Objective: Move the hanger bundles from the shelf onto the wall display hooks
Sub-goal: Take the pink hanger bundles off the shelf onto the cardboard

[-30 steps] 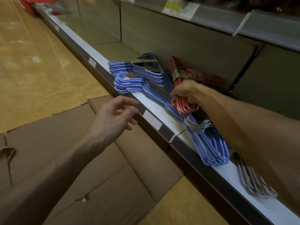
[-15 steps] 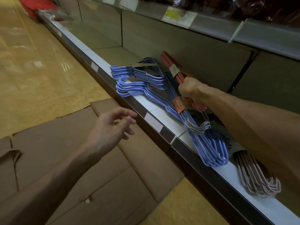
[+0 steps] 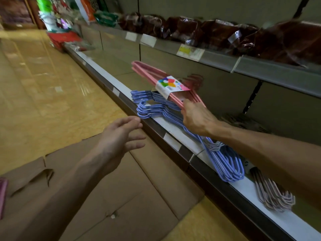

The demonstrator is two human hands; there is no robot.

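My right hand (image 3: 196,117) grips a pink hanger bundle (image 3: 149,72) with a colourful paper label (image 3: 171,86), lifted above the bottom shelf (image 3: 175,134) and pointing up to the left. Under it lie blue hanger bundles (image 3: 224,162) along the shelf's front edge. A pale pink bundle (image 3: 272,197) lies further right on the same shelf. My left hand (image 3: 119,140) hovers in front of the shelf edge with relaxed fingers and holds nothing. No wall hooks are in view.
Flattened cardboard (image 3: 121,193) covers the floor below the shelf. The upper shelf (image 3: 260,66) carries dark brown wrapped packs (image 3: 217,30). Colourful goods (image 3: 60,32) stand at the aisle's far end. Yellow floor (image 3: 43,84) stretches to the left.
My right hand has raised the pink bundle off the shelf, higher and to the left. The view has tilted up, showing the upper shelf. My left hand has stayed near the shelf edge.
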